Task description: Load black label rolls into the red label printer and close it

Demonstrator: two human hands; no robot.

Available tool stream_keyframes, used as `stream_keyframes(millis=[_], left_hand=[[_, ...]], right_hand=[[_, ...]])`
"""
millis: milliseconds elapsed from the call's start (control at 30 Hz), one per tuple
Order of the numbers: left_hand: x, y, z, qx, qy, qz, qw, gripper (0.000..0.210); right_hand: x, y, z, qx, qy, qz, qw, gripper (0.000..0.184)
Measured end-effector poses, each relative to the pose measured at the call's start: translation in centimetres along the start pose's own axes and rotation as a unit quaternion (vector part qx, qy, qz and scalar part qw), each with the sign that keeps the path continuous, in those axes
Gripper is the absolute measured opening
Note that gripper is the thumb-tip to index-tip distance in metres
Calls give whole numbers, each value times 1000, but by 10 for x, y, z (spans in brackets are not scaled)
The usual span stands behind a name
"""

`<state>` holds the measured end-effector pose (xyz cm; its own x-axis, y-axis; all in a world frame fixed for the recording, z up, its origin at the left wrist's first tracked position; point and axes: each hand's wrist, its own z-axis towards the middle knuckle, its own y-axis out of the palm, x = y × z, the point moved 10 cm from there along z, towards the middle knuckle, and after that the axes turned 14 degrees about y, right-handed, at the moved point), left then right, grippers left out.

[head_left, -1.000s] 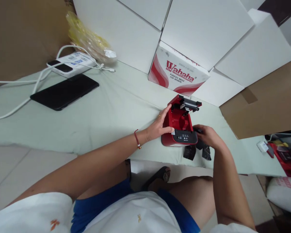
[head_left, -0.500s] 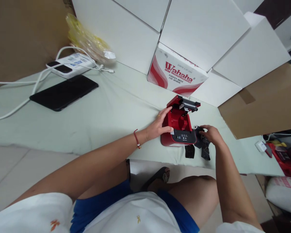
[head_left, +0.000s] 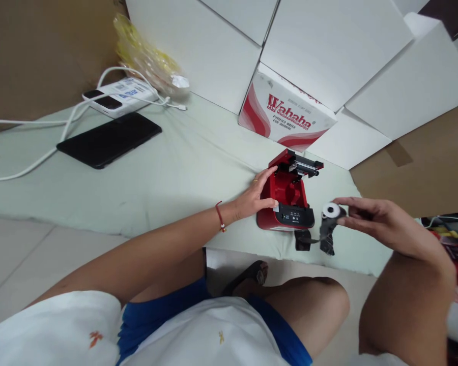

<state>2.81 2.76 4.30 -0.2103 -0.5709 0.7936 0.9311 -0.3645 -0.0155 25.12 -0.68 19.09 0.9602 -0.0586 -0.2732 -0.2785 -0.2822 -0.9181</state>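
Note:
A red and black label printer (head_left: 286, 195) stands on the pale green cloth with its lid raised and its red inner bay exposed. My left hand (head_left: 254, 198) grips the printer's left side, fingers at the back and thumb on the front corner. To the right of the printer, my right hand (head_left: 370, 216) pinches a small black ribbon roll (head_left: 332, 211) with a white core ring facing up. Dark ribbon trails below it to a black piece (head_left: 303, 240) lying by the printer's front. Another dark crumpled strip (head_left: 327, 241) hangs or lies beneath the roll; I cannot tell which.
Behind the printer stands a red and white Wahaha carton (head_left: 282, 109) against white boxes (head_left: 328, 46). On the left are a black phone (head_left: 109, 140), a white power bank (head_left: 124, 96) with white cables, and a yellow clear plastic bag (head_left: 148, 58). A brown carton (head_left: 423, 152) sits at right.
My right hand has lifted the black roll from beside the printer, moving right and turning so its white core shows. My left hand keeps its grip on the printer.

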Motion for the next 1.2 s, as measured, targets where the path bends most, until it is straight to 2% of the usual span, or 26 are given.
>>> stream_keyframes(millis=[100, 200, 267, 433, 667, 733, 800, 867, 967, 1067, 1200], left_hand=[[2, -1, 1, 0, 2, 1, 1000, 93], [1, -2, 1, 8, 5, 1, 1000, 93], [0, -1, 1, 6, -3, 6, 1000, 94], [0, 0, 2, 3, -23, 15, 1000, 95], [1, 0, 3, 1, -19, 10, 1000, 95], [1, -1, 3, 4, -24, 10, 1000, 95], [2, -2, 2, 8, -29, 12, 999, 94], [5, -2, 2, 9, -27, 13, 1000, 93], [8, -2, 2, 6, -22, 17, 1000, 92], [8, -2, 2, 3, -21, 17, 1000, 93], [6, -1, 3, 0, -5, 14, 1000, 91]], right_hand=[[-38, 30, 17, -18, -12, 7, 1000, 60], [-61, 54, 44, 30, -15, -51, 998, 44], [-67, 64, 60, 60, -9, -102, 993, 43], [-77, 79, 82, 75, -18, -178, 981, 46], [-87, 86, 92, 60, -55, -152, 985, 43], [-85, 86, 81, 51, -71, -127, 988, 45], [-83, 83, 59, 55, -103, -81, 990, 39], [-82, 76, 28, 97, -152, -29, 983, 30], [-76, 72, -23, 197, -212, 0, 957, 23], [-71, 90, -59, 231, -237, -20, 944, 37], [-70, 111, -78, 240, -229, -28, 943, 60]])
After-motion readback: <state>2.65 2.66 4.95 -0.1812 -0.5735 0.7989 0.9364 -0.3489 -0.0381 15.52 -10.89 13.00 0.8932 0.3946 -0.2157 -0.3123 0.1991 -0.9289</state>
